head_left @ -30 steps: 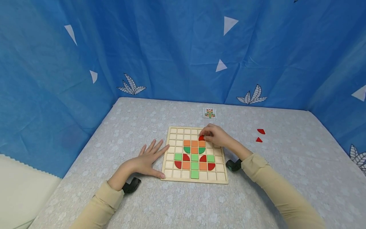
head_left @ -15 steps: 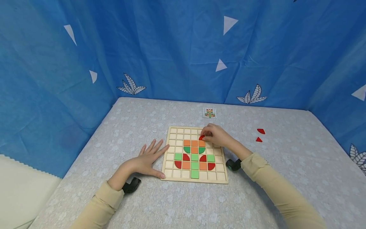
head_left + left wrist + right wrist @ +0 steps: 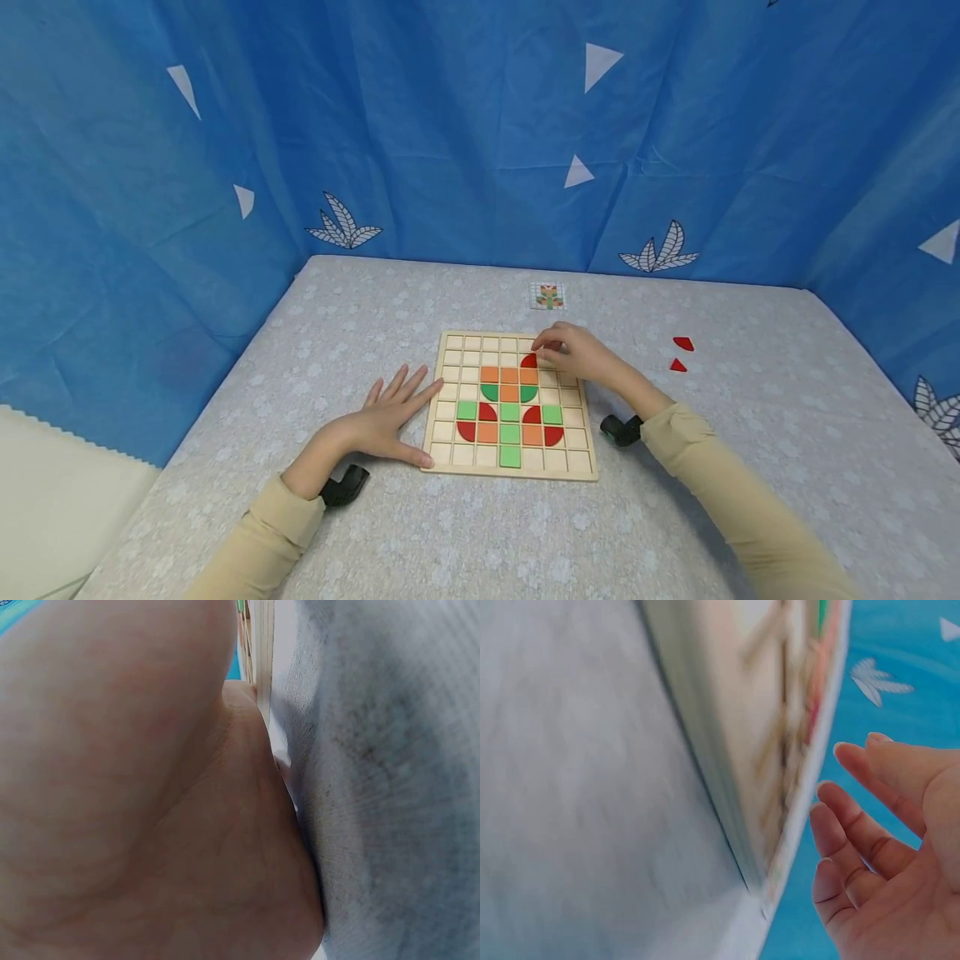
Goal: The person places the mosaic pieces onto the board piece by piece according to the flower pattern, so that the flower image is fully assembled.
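A square wooden grid board (image 3: 444, 454) lies on the cloth, holding orange, green and red tiles arranged like a flower. My left hand (image 3: 378, 427) is spread flat at its left side, thumb and forefinger touching the rim; its wrist view shows mostly palm (image 3: 172, 825) beside the board's edge. A red quarter-circle tile (image 3: 528, 361) sits in a cell above the top right orange square (image 3: 528, 376). Just right of that tile, my right hand (image 3: 579, 354) hovers over the board with bent fingers. The right wrist view shows nothing between its thumb and fingers (image 3: 866, 847).
A small pattern card (image 3: 547, 296) lies behind the board. To the right, a red rounded piece (image 3: 683, 343) and a red triangle (image 3: 678, 365) rest on the patterned tablecloth (image 3: 480, 542). A blue curtain (image 3: 465, 142) hangs along the back.
My right hand has let go of the red quarter-circle tile and drawn slightly right, leaving the tile in its cell. My left hand has stayed in place.
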Demonstrator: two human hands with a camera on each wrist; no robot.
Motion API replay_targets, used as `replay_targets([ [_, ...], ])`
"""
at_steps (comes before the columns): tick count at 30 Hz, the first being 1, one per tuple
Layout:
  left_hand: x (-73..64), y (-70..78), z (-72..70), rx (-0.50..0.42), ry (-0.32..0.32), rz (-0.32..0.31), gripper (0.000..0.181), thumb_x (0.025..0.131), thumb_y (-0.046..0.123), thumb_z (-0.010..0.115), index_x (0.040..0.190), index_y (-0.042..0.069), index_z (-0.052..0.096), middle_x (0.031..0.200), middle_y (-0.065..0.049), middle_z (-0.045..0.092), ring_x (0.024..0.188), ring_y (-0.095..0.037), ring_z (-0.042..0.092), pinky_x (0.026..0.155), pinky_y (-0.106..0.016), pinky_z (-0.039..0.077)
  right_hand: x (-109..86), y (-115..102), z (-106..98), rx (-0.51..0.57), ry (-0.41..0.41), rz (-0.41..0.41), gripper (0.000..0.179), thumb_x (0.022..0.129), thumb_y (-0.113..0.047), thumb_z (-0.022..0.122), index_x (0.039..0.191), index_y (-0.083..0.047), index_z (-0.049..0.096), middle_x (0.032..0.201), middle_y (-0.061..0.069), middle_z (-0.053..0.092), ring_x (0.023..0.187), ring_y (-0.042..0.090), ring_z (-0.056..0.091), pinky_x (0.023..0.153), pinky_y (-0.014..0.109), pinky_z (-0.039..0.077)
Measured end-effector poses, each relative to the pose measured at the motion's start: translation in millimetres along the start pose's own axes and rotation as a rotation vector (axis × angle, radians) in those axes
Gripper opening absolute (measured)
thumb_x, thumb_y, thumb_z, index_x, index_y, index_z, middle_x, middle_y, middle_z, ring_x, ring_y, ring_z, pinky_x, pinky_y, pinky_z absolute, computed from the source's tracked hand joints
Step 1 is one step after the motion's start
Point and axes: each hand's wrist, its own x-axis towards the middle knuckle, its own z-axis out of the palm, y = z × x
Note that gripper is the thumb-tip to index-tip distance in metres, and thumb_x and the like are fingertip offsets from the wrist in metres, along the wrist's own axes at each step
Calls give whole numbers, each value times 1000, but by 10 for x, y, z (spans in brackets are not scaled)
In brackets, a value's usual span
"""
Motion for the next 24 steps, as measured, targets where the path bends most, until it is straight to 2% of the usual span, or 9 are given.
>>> replay_targets([
  [3, 1, 5, -3, -5, 3, 3, 110, 72, 61, 71, 152, 13, 13, 154, -16, -4, 137, -37, -14, 102, -61, -8, -94, 75, -154, 7, 53, 29, 15, 93, -9, 60, 103, -2, 69, 94, 6, 61, 83, 21, 54, 71, 38, 46],
  [7, -1, 5, 0, -3, 2, 3, 110, 72, 61, 70, 152, 13, 12, 154, -17, -5, 137, -37, -14, 102, -61, -8, -312, 297, -398, -4, 148, 144, 17, 94, -9, 57, 105, 0, 68, 101, 12, 63, 88, 26, 55, 74, 42, 46],
  [11, -8, -1, 4, 0, 1, -2, 110, 72, 62, 70, 152, 13, 13, 154, -16, -5, 137, -37, -14, 102, -61, -8, -627, 614, -632, -6, 291, 312, 26, 97, -20, 53, 109, 0, 65, 107, 18, 61, 92, 32, 54, 69, 43, 47],
  [15, -13, -9, 4, 0, 3, -6, 109, 72, 62, 70, 152, 14, 13, 154, -16, -5, 137, -37, -14, 102, -61, -9, -900, 882, -793, -26, 426, 509, 31, 97, -24, 52, 112, 2, 61, 107, 22, 58, 94, 35, 52, 60, 41, 48],
  [18, -15, -14, 5, -4, 3, -3, 109, 72, 62, 70, 152, 14, 13, 154, -16, -5, 137, -37, -14, 102, -61, -9, -1027, 987, -854, -22, 431, 652, 32, 97, -20, 50, 115, 5, 58, 109, 24, 55, 93, 36, 49, 58, 36, 48],
  [21, -10, -9, 10, -9, 2, -1, 109, 72, 61, 70, 152, 14, 13, 154, -16, -5, 137, -37, -14, 102, -61, -9, -1088, 1037, -865, 13, 366, 748, 36, 99, -20, 49, 120, 8, 54, 111, 27, 52, 93, 37, 47, 59, 28, 42],
  [24, 2, -4, 16, -6, 1, -1, 109, 72, 62, 70, 152, 14, 13, 154, -16, -5, 137, -37, -14, 102, -61, -9, -1100, 1079, -848, 5, 316, 780, 39, 96, -23, 54, 120, 8, 53, 112, 28, 50, 96, 39, 46, 66, 36, 45],
])
